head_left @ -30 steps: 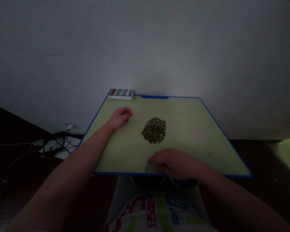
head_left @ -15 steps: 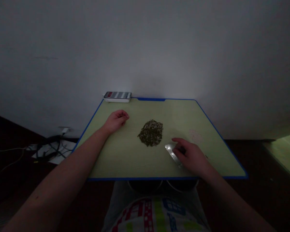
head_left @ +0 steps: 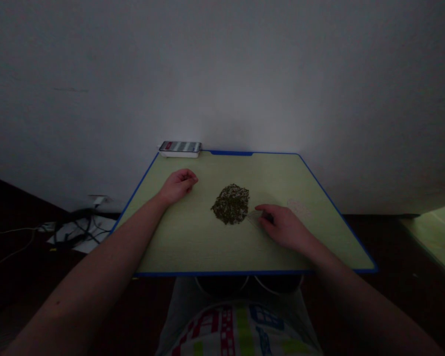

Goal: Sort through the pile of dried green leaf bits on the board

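Note:
A heap of small dark green and brown grains (head_left: 230,204), with paler bits among them, lies mid-table. Just right of it is my right hand (head_left: 280,223), its thumb and fingers closed on a thin clear piece (head_left: 253,216). That piece reaches toward the heap's right edge; whether it touches the grains I cannot tell. A faint scatter of pale grains (head_left: 298,207) lies beyond my right hand. My left hand (head_left: 179,185) rests on the table left of the heap, its fingers curled together; anything inside them is hidden.
The pale green table (head_left: 193,247) has a blue edge and stands against a grey wall (head_left: 222,74). A phone (head_left: 180,146) lies on a white box (head_left: 178,154) at the back left corner. Black cables (head_left: 76,217) tangle beside the table on the left.
My right hand has moved left and away from me, bringing the clear piece from the front right up to the heap's right edge. My left hand stays where it was.

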`<action>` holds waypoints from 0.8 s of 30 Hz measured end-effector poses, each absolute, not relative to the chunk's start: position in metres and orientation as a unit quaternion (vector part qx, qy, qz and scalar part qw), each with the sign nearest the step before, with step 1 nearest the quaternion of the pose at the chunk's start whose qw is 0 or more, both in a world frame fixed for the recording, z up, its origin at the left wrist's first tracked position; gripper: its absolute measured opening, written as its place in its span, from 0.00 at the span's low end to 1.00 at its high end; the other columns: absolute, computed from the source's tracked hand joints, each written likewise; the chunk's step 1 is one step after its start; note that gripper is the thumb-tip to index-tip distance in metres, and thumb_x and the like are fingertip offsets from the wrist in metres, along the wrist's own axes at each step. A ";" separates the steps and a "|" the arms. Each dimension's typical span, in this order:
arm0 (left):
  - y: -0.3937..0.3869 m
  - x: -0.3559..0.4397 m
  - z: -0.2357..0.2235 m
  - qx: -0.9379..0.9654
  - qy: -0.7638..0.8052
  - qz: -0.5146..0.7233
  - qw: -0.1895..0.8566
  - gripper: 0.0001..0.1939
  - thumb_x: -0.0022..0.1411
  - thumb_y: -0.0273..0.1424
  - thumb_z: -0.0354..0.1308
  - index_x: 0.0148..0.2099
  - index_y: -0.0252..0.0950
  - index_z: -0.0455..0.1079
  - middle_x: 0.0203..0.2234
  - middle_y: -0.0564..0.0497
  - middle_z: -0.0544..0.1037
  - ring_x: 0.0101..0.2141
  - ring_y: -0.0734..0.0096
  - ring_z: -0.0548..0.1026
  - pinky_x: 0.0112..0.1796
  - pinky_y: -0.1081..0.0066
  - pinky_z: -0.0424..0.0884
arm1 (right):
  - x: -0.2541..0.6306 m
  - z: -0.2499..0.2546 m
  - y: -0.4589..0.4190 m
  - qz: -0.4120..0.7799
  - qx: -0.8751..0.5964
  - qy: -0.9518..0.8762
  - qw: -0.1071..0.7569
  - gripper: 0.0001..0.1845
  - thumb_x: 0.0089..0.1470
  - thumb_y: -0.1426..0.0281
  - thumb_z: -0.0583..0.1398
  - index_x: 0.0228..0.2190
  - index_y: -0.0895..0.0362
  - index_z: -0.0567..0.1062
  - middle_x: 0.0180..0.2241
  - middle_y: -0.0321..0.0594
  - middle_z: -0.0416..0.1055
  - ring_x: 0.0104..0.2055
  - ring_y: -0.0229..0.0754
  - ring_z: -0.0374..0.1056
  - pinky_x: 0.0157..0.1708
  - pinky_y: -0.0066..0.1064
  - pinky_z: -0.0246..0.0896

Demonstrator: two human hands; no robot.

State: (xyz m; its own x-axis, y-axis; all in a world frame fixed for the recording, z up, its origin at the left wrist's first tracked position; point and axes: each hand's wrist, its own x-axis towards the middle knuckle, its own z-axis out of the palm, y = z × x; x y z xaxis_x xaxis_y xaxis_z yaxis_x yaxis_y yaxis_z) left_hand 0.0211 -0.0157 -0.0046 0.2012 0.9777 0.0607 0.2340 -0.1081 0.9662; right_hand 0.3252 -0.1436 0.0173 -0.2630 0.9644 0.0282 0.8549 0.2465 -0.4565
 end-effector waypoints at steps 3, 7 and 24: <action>-0.016 0.021 -0.004 0.622 0.488 0.404 0.461 0.10 0.48 0.35 0.58 0.29 0.35 0.64 0.14 0.60 0.62 0.15 0.82 0.59 0.19 0.76 0.54 | 0.324 0.018 -0.142 0.177 -0.592 -0.772 0.149 0.20 0.54 0.70 0.53 0.48 0.61 0.72 0.33 0.46 0.76 0.33 0.43 0.71 0.34 0.32 0.61; -0.016 0.021 -0.005 0.621 0.483 0.406 0.465 0.09 0.48 0.34 0.58 0.29 0.35 0.63 0.14 0.60 0.62 0.15 0.82 0.59 0.19 0.76 0.54 | 0.324 0.018 -0.141 0.166 -0.584 -0.781 0.144 0.20 0.54 0.71 0.53 0.48 0.60 0.72 0.36 0.46 0.76 0.36 0.44 0.71 0.37 0.33 0.62; -0.016 0.022 -0.004 0.629 0.478 0.404 0.461 0.10 0.49 0.36 0.58 0.29 0.35 0.63 0.14 0.59 0.62 0.15 0.82 0.59 0.19 0.76 0.53 | 0.326 0.018 -0.160 0.217 -0.573 -0.776 0.151 0.19 0.54 0.69 0.53 0.46 0.59 0.73 0.37 0.46 0.75 0.35 0.43 0.70 0.35 0.33 0.61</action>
State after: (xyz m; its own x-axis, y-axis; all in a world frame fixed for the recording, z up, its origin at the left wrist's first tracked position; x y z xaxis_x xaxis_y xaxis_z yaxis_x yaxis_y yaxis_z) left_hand 0.0220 -0.0160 -0.0040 0.2177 0.9737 0.0677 0.2284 -0.1182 0.9664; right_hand 0.3256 -0.1595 0.0178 -0.2981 0.9544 -0.0138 0.8231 0.2497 -0.5101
